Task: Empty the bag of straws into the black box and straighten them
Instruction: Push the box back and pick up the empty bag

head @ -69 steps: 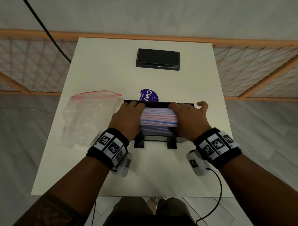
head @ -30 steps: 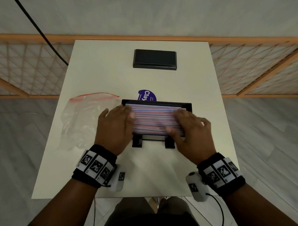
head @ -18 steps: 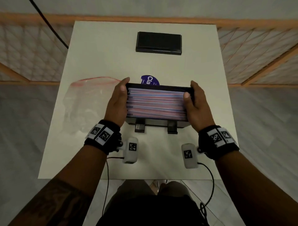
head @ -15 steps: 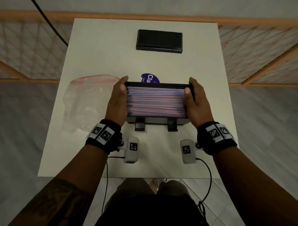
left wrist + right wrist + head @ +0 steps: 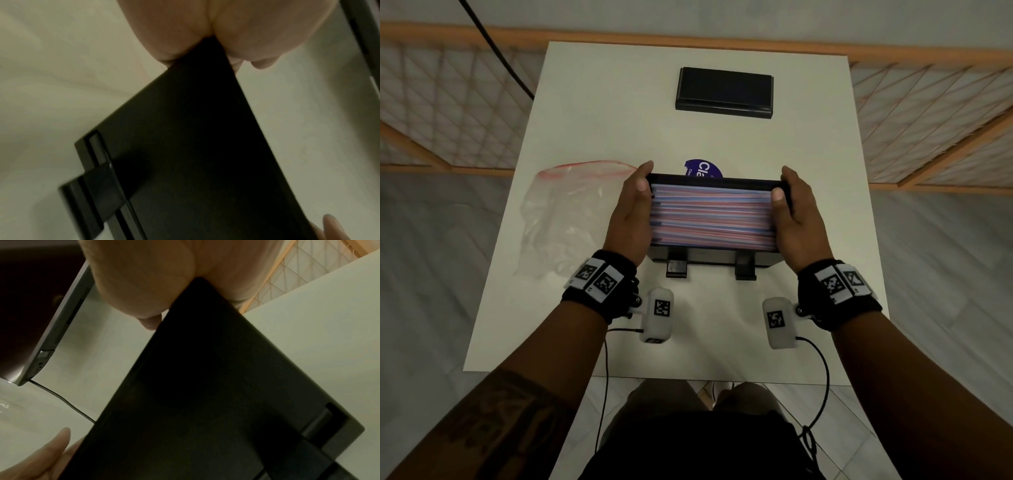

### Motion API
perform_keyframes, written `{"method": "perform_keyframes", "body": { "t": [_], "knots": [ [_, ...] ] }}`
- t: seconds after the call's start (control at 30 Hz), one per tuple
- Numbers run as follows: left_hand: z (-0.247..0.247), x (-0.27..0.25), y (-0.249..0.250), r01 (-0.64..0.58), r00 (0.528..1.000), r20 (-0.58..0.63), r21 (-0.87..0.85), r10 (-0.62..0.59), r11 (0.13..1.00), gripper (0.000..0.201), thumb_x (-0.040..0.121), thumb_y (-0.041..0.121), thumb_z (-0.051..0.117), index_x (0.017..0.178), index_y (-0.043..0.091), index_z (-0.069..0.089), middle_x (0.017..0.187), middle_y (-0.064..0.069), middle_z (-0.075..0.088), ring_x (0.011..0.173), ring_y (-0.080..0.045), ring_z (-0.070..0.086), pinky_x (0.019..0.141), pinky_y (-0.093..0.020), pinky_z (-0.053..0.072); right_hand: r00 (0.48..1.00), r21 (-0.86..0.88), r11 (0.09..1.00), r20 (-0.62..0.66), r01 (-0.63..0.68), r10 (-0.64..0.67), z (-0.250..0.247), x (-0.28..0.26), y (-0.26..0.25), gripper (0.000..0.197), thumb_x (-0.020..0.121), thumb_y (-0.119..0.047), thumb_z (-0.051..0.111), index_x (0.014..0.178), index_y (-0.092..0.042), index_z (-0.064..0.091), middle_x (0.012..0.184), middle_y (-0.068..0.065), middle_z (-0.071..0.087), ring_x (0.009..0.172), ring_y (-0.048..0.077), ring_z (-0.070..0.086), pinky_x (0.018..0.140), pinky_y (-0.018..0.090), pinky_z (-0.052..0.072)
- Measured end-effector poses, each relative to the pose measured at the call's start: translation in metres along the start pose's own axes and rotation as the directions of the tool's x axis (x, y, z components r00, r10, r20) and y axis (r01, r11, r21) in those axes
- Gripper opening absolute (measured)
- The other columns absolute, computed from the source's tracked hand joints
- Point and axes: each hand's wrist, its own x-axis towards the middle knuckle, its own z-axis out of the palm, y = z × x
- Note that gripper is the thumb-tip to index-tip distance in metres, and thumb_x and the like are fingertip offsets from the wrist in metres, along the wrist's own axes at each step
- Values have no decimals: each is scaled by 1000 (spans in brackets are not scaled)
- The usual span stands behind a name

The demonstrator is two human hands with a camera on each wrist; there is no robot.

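The black box [image 5: 709,261] is held above the white table, tilted toward me, filled with red, blue and white straws [image 5: 710,217] lying side by side lengthways. My left hand [image 5: 631,214] grips its left end with the thumb over the rim. My right hand [image 5: 792,214] grips the right end the same way. Both wrist views show the box's dark underside [image 5: 205,154] [image 5: 216,394] with my palms clamped on its ends and its two front clips. The clear zip bag [image 5: 571,216] with a red seal lies flat to the left, looking empty.
A black lid or second box [image 5: 724,93] sits at the far middle of the table [image 5: 592,109]. A purple round label [image 5: 703,168] peeks out behind the held box. Wooden lattice fencing runs behind and beside the table. Cables hang from my wrists.
My hands stopped pressing on the straws, moved to the box's two ends and lifted it off the table. In the last half second it has hardly moved.
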Motion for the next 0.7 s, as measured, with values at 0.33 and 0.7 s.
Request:
{"method": "perform_keyframes", "body": {
  "t": [0.33,0.7],
  "knots": [
    [-104,-34,-13,209,978,-191,879,-87,428,108,76,78,61,160,29,13,171,-5,5,157,-35,5,118,-67,15,929,-106,923,44,369,-366,-27,-33,-55,44,99,-24,60,140,-13,49,138,1,51,125,4,47,110,33,43],
    [-201,-21,-80,312,950,-192,588,-246,746,43,94,6,54,137,9,55,133,-19,59,126,-37,54,108,-39,40,707,-91,825,574,557,-414,153,-74,-182,89,85,-54,71,156,-30,24,164,-1,19,152,18,19,122,43,31]
  ]
}}
